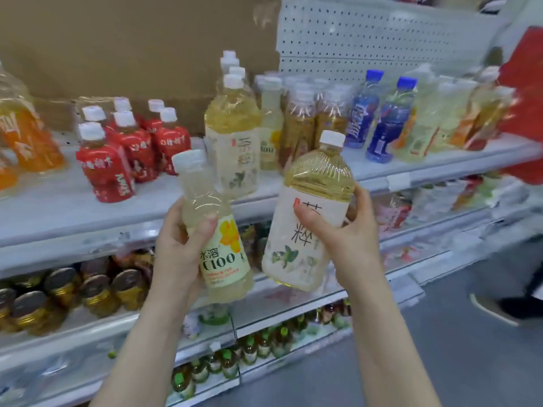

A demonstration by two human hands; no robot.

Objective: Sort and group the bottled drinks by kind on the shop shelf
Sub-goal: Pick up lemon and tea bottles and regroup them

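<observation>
1. The red-label bottles (117,160) stand clustered on the top shelf (58,212), left of both hands. A forearm swinging that way could knock over the front ones.
2. The left hand (182,245) is wrapped round the lemon C100 bottle (217,230), thumb across the front. It holds the bottle in the air before the shelf edge, leaning left. The clear plastic looks slick, so a slack grip could let it slide down.
3. The tall tea bottles (232,127) stand in single file on the shelf, behind the gap between the hands. Setting another at the front may leave it overhanging the lip or shove the file back.
4. A pale lemon bottle (271,127) of what looks like the C100 kind sits just right of that file. Reaching it means passing the tall bottles, which could tip.
5. The right hand (352,230) clasps the big tea bottle (308,218), thumb on the label and fingers behind. It is held aloft and tilted, close beside the C100 bottle. It looks full and heavy for one hand, so it could twist loose.
6. The blue bottles (382,121) stand further right. Beyond them a passer-by in red (523,113) is near enough to jostle the right arm.
</observation>
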